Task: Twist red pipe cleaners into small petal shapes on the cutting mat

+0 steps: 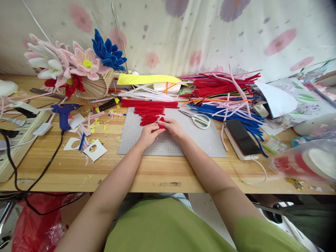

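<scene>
Both hands meet over the grey cutting mat [178, 148]. Between their fingertips is a short red pipe cleaner piece [161, 122], bent or folded and partly hidden by the fingers. My left hand [150, 135] pinches it from below left. From the right, my right hand [172, 127] grips its upper part with thumb and forefinger. Just beyond the fingers lies a stack of cut red pipe cleaners [148, 114], with longer red pipe cleaners [149, 103] in a row behind. Scissors [201, 120] with pale green handles rest on the mat to the right.
A blue glue gun [65, 115], power strip [18, 143] and cables occupy the left. Pipe cleaner flowers [86, 63] stand at the back left. Bundles of coloured pipe cleaners [223, 87] lie behind right. A phone [243, 136] and a bagged cup [307, 162] sit on the right.
</scene>
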`<state>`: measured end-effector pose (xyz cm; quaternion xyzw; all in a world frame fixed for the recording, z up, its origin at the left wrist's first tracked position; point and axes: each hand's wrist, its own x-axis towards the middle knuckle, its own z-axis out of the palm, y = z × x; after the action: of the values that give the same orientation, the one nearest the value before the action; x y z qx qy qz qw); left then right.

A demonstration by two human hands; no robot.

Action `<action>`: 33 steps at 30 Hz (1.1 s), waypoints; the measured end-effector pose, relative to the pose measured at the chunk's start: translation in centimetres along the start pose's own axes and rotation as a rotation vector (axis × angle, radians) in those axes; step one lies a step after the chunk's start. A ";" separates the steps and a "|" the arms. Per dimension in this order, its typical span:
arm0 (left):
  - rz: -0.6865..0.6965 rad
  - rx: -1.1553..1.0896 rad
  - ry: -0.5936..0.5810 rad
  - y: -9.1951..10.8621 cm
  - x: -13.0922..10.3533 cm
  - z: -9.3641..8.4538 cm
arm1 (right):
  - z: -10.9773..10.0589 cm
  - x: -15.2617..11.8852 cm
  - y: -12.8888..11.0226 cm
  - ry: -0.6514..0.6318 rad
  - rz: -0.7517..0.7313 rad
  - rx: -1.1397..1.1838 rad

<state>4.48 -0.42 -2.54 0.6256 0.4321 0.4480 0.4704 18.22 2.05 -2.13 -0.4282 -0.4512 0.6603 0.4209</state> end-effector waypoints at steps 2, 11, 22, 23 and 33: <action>0.036 0.004 0.051 0.0 -0.1 0.3 | 0.4 0.0 0.0 0.007 -0.005 0.010; 0.060 -0.060 0.115 0.3 -0.2 0.6 | 1.0 -0.5 -0.6 0.007 0.029 0.073; 0.016 -0.104 0.023 0.0 0.1 -0.1 | 0.3 -0.6 -0.8 -0.074 -0.017 -0.057; 0.031 -0.092 0.055 0.1 0.1 -0.1 | 0.4 -0.6 -0.7 -0.040 -0.041 -0.091; 0.038 -0.088 0.044 -0.3 0.4 -0.2 | 0.5 -0.4 -0.3 0.019 -0.029 -0.074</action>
<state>4.29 0.05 -2.79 0.6025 0.4103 0.4890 0.4790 17.93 1.65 -1.67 -0.4434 -0.4772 0.6329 0.4185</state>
